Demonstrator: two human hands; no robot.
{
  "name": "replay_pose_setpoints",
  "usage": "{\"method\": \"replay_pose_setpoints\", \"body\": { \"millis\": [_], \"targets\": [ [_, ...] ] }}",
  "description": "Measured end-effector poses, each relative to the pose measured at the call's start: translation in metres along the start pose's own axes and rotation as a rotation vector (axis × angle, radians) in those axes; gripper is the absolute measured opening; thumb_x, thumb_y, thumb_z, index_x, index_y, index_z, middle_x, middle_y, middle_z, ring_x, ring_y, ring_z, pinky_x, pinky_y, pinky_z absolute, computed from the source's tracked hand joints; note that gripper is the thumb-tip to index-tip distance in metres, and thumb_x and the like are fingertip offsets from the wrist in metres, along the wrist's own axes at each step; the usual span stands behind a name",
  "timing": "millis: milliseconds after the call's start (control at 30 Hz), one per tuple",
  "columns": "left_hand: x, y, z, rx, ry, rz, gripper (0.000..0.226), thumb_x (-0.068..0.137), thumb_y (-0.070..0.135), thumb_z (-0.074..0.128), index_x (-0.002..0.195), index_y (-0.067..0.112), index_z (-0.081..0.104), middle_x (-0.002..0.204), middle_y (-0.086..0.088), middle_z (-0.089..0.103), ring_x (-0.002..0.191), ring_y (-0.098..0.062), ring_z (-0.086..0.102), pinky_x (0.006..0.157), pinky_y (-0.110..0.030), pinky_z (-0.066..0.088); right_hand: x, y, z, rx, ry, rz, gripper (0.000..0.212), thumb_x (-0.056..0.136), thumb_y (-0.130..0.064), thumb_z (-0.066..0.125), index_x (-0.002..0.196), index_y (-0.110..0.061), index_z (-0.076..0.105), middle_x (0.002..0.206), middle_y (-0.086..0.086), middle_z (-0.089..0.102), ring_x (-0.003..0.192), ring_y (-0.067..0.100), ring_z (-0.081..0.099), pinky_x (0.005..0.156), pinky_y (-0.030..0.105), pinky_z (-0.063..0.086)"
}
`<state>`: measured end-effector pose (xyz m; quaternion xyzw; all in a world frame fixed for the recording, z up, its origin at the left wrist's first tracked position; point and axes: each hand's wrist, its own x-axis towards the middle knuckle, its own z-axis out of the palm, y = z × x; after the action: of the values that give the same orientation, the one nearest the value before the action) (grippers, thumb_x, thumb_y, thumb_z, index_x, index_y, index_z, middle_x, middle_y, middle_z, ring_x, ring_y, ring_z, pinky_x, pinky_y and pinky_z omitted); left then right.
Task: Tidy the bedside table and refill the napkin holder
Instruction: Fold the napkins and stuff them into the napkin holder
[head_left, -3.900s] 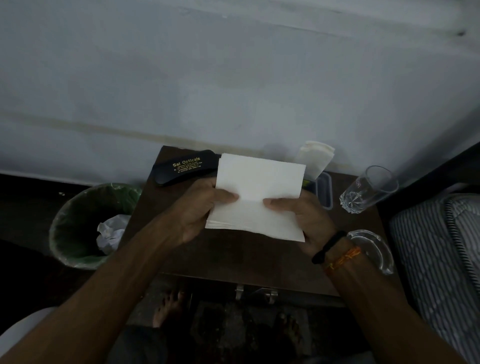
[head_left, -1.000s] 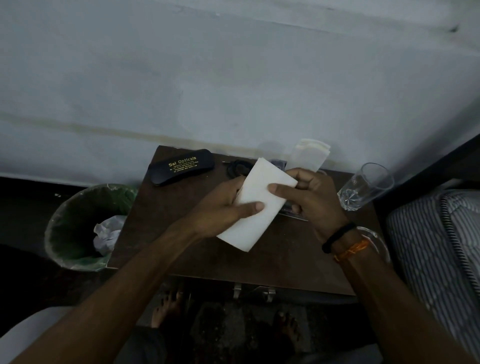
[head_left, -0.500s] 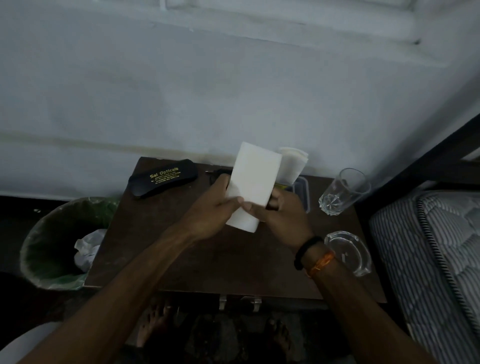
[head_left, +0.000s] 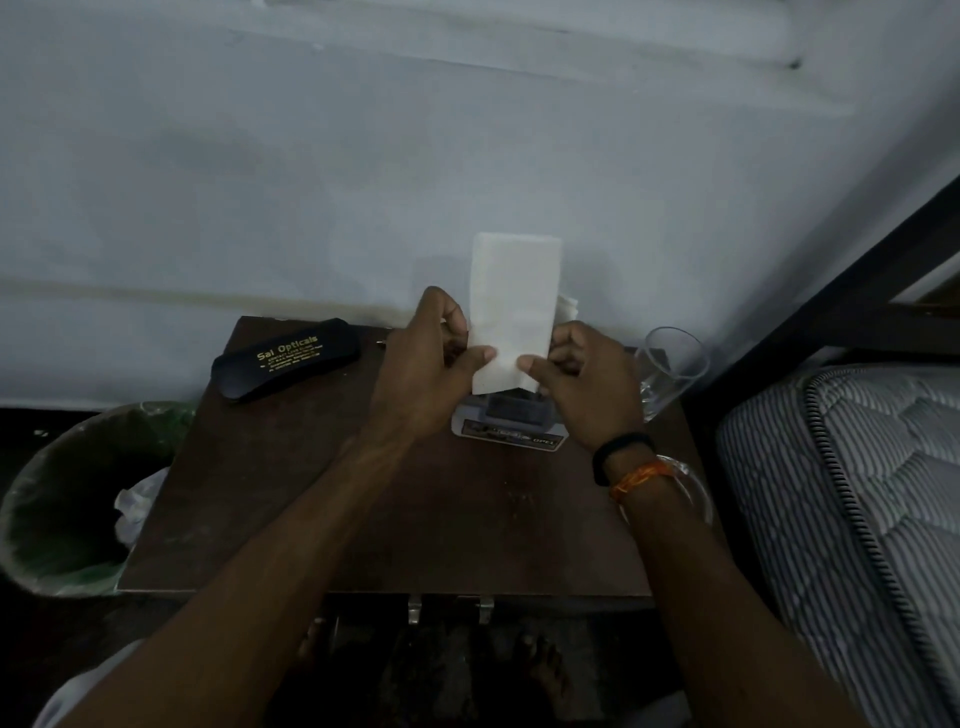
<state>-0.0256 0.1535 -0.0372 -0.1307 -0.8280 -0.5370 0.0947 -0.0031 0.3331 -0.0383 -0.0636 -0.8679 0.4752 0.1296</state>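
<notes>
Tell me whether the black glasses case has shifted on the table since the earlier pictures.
No. The black glasses case lies at the table's back-left corner by the wall as before; only the head camera moved.

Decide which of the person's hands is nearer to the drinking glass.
Right. The right hand pinches the napkin just beside the drinking glass; the left hand pinches the napkin's far side.

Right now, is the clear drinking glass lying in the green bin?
No, the clear drinking glass stands on the brown table by the bed.
</notes>
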Motion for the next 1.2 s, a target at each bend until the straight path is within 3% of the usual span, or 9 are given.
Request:
{"method": "replay_pose_setpoints", "body": {
  "millis": [133, 300, 433, 700, 900, 1033, 1200],
  "targets": [
    [0.003, 0.0, 0.011, 0.04, -0.009, 0.05, 0.034, 0.08, 0.012, 0.079, 0.076, 0.01, 0.045, 0.068, -0.009, 0.056, 0.061, -0.023, 0.058, 0.057, -0.042, 0.051, 0.002, 0.008, -0.002, -0.069, 0.066, -0.011, 0.019, 0.077, -0.028, 0.078, 0.086, -0.017, 0.065, 0.082, -0.004, 0.072, 0.075, 0.01, 0.068, 0.07, 0.041, 0.059],
    [0.007, 0.001, 0.023, 0.077, -0.048, 0.122, 0.035, 0.08, 0.004, 0.077, 0.069, 0.013, 0.044, 0.061, -0.001, 0.049, 0.056, -0.008, 0.044, 0.056, -0.019, 0.041, 0.002, 0.012, -0.006, -0.138, 0.089, -0.005, 0.02, 0.075, -0.022, 0.079, 0.086, -0.017, 0.064, 0.083, -0.004, 0.072, 0.075, 0.011, 0.067, 0.07, 0.041, 0.059],
    [0.01, -0.005, 0.033, 0.088, -0.073, 0.177, 0.025, 0.082, 0.001, 0.072, 0.074, 0.011, 0.05, 0.067, -0.001, 0.056, 0.063, -0.019, 0.058, 0.063, -0.044, 0.053, 0.003, 0.018, -0.006, -0.157, 0.06, 0.032, 0.026, 0.071, -0.024, 0.082, 0.088, -0.018, 0.063, 0.086, -0.004, 0.072, 0.077, 0.013, 0.067, 0.07, 0.041, 0.059],
    [0.015, -0.005, 0.038, 0.057, 0.005, 0.058, 0.03, 0.076, -0.001, 0.072, 0.077, 0.012, 0.046, 0.069, -0.006, 0.056, 0.063, -0.021, 0.058, 0.061, -0.046, 0.053, 0.007, 0.017, 0.003, -0.074, 0.044, 0.053, 0.041, 0.065, -0.026, 0.086, 0.099, -0.019, 0.065, 0.093, -0.003, 0.074, 0.079, 0.011, 0.069, 0.071, 0.039, 0.06],
    [0.02, -0.009, 0.033, 0.019, -0.002, -0.114, 0.041, 0.069, 0.005, 0.082, 0.076, 0.018, 0.044, 0.076, -0.008, 0.065, 0.07, -0.02, 0.066, 0.058, -0.024, 0.053, 0.007, 0.018, 0.008, -0.163, 0.051, 0.051, 0.034, 0.064, -0.03, 0.085, 0.091, -0.02, 0.067, 0.085, -0.002, 0.073, 0.074, 0.016, 0.068, 0.067, 0.04, 0.059],
    [0.017, -0.012, 0.032, 0.065, -0.034, -0.08, 0.039, 0.069, 0.007, 0.084, 0.075, 0.012, 0.046, 0.074, -0.01, 0.062, 0.072, -0.025, 0.065, 0.066, -0.047, 0.056, 0.004, 0.017, 0.015, -0.259, 0.103, 0.03, 0.033, 0.067, -0.03, 0.083, 0.095, -0.022, 0.069, 0.086, -0.002, 0.073, 0.076, 0.018, 0.068, 0.07, 0.04, 0.057],
    [0.015, -0.012, 0.033, 0.141, -0.037, 0.005, 0.036, 0.07, 0.005, 0.081, 0.074, 0.011, 0.046, 0.067, -0.005, 0.057, 0.065, -0.02, 0.059, 0.061, -0.045, 0.053, 0.004, 0.011, 0.014, -0.227, 0.099, 0.0, 0.036, 0.069, -0.033, 0.082, 0.1, -0.018, 0.073, 0.094, 0.002, 0.075, 0.083, 0.018, 0.068, 0.072, 0.034, 0.057]
  ]
}}
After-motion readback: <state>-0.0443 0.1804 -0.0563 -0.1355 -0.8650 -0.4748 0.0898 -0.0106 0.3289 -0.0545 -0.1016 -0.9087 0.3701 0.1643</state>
